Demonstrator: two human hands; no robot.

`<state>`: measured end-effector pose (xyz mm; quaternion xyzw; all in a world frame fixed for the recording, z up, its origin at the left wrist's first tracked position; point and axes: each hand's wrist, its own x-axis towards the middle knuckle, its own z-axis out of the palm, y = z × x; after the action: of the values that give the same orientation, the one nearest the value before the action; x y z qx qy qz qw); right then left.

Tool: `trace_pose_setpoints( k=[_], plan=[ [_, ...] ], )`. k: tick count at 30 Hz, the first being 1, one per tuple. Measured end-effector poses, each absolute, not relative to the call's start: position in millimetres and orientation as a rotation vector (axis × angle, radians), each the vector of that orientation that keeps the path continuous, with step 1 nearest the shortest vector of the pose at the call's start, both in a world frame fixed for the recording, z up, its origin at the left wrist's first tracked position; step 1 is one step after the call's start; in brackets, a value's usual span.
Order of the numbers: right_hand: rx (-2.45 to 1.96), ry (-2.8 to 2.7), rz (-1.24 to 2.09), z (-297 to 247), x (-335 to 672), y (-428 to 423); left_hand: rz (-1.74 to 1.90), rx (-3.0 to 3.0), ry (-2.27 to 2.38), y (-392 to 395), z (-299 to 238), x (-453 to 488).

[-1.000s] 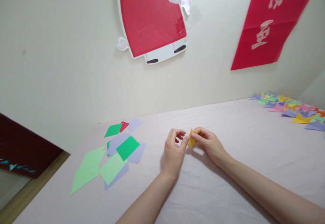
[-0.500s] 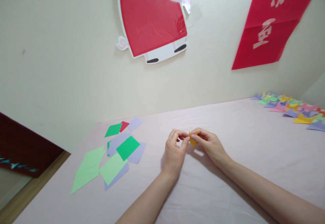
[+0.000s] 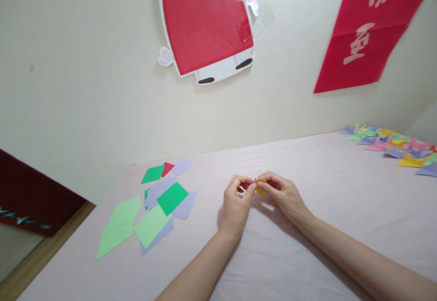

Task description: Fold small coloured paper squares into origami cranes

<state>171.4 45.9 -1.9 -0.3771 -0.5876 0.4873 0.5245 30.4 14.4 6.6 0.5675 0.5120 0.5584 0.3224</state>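
Observation:
A small folded piece of yellow paper [image 3: 260, 191] is pinched between my two hands, just above the pale pink sheet [image 3: 293, 264]. My left hand [image 3: 239, 201] grips its left edge between thumb and index finger. From the other side, my right hand [image 3: 283, 195] holds it with thumb and fingertips. Two pointed tips of the paper stick up between the fingers; the fingers hide much of its remaining shape.
Loose paper squares lie to the left, among them a dark green square [image 3: 172, 198], a light green sheet [image 3: 119, 223] and a lilac sheet [image 3: 184, 206]. Several folded paper figures [image 3: 411, 160] stand in rows at the far right. Behind rises a wall [image 3: 102, 87] with a red banner [image 3: 358, 41].
The view has shifted very slightly. Both hands keep their pinch on the yellow paper, whose lower part shows a little less below the fingers.

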Motion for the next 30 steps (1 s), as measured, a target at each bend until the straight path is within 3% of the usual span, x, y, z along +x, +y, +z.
trace_pose_setpoints(
  k=[20, 30],
  plan=[
    [-0.79, -1.875, 0.578, 2, 179, 49, 1.346, 1.161, 1.318, 17, 5, 29],
    [-0.757, -1.855, 0.625, 2, 180, 48, 1.087, 0.915, 1.16, 22, 15, 18]
  ],
)
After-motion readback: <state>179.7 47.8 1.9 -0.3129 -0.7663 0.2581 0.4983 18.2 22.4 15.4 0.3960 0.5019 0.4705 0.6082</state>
